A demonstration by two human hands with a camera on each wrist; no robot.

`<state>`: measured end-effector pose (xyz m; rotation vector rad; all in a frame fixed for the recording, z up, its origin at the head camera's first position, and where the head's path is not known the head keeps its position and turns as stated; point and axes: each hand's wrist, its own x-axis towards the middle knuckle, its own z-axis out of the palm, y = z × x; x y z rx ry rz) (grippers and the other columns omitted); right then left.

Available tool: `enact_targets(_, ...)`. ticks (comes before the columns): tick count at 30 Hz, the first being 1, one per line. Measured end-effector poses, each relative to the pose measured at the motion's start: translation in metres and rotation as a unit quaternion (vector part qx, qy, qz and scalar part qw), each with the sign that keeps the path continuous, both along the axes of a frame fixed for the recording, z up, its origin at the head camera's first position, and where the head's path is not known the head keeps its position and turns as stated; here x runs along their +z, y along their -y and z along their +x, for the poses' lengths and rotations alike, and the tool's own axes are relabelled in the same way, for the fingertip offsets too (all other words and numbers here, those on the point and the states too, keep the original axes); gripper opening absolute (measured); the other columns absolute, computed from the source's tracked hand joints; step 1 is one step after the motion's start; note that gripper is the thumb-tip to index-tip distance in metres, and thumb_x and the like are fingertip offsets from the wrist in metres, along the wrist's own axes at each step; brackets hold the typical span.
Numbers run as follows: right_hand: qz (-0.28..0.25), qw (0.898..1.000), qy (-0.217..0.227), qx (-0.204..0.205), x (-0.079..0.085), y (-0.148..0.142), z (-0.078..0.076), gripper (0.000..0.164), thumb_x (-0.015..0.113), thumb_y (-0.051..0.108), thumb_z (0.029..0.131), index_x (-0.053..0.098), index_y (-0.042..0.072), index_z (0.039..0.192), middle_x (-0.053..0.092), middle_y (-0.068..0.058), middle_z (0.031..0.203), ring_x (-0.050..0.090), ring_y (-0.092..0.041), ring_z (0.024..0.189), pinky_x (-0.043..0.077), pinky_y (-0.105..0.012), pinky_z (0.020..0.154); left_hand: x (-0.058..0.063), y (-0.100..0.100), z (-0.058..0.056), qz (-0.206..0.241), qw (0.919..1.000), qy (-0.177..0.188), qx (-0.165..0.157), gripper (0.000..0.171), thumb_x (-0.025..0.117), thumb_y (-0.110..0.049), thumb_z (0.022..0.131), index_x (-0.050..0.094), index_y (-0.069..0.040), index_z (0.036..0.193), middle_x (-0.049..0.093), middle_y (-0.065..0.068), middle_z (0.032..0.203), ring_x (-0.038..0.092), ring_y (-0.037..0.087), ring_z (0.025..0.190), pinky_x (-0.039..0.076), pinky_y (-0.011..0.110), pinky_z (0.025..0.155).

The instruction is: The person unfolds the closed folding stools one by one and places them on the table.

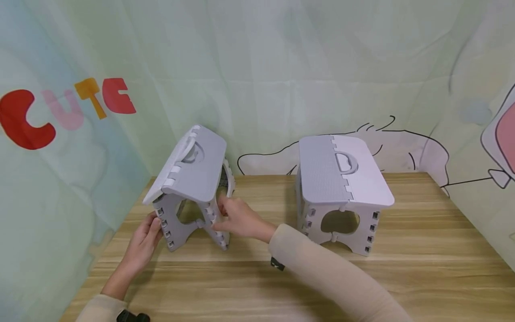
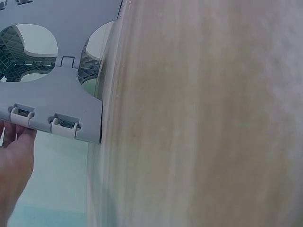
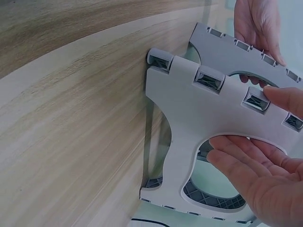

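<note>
On the left of the head view stands a grey and white folding stool [image 1: 197,170], partly folded, its seat halves peaked along the middle hinge and its front panel bent. My left hand [image 1: 142,239] grips the stool's left side, the thumb along the hinged edge. In the left wrist view only part of that left hand [image 2: 16,163] shows, below the panel's edge. My right hand [image 1: 241,217] holds the white leg panel on the right. Its fingers reach into the oval opening while the thumb lies at the edge, as the right hand [image 3: 265,189] shows in the right wrist view.
A second folding stool [image 1: 322,170] stands unfolded to the right, its seat flat and its carry handle [image 1: 348,163] in the middle. Both stools are on a wood-grain table [image 1: 257,277]. A printed curtain [image 1: 257,85] hangs behind and at the sides.
</note>
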<state>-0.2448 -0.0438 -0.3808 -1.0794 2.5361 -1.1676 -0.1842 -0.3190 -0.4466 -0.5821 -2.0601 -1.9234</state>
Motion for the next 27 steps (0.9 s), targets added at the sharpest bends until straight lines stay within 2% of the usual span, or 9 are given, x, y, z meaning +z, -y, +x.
enact_targets(7,-0.004,1.0,-0.011,0.006,-0.001,-0.004,-0.001,0.03,0.079,0.01,0.085,0.056,0.003,0.103,0.066,-0.009,0.094,0.063,-0.019,0.086,0.051,-0.016,0.064,0.0,0.0,0.0,0.0,1.0,-0.002,0.003,0.029,0.029,-0.008,0.11,0.047,-0.01,0.133,0.058,-0.008,0.125,0.054,-0.001,0.119,0.044,0.013,0.098)
enact_targets(22,-0.004,1.0,-0.007,0.007,-0.001,-0.011,-0.001,0.032,0.079,0.011,0.087,0.055,0.003,0.107,0.066,-0.013,0.1,0.065,-0.028,0.094,0.051,-0.018,0.067,0.0,-0.001,-0.002,-0.004,1.0,-0.004,0.003,0.029,0.029,-0.008,0.11,0.048,-0.012,0.132,0.056,-0.01,0.128,0.052,-0.002,0.121,0.042,0.012,0.099)
enact_targets(27,-0.005,1.0,0.0,0.004,-0.002,-0.01,0.001,0.032,0.079,0.011,0.087,0.055,0.004,0.107,0.065,-0.008,0.097,0.064,-0.021,0.09,0.051,-0.018,0.066,0.0,-0.002,0.001,0.006,0.9998,-0.01,0.015,0.031,0.031,-0.006,0.109,0.052,-0.016,0.129,0.059,-0.011,0.126,0.054,-0.003,0.119,0.042,0.011,0.098)
